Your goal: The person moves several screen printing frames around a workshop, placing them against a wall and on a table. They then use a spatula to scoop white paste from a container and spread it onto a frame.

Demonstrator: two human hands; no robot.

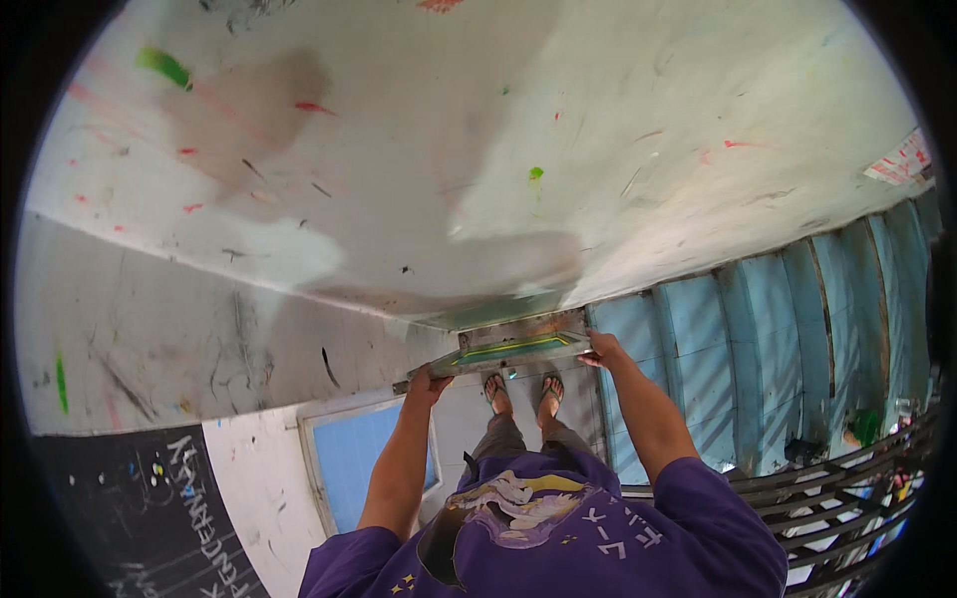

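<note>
Held out in front of my body is a long grey-edged frame [528, 356] with green and yellow along its inner side. It is seen nearly edge-on and tilts up toward the right. My left hand [429, 385] grips its left end, fingers wrapped round the edge. At the other end my right hand [600, 350] is closed on the frame's right corner. The fingers beneath the frame are partly hidden. Below it, my sandalled feet [551, 387] stand on the grey tiled floor [521, 414].
A paint-marked white wall [399, 149] rises ahead, with another wall [199, 329] at left. Blue tiled stairs [698, 309] run along the right beside a dark curved railing [837, 538]. A blue panel with a pale frame [364, 463] and a blackboard [130, 508] are at lower left.
</note>
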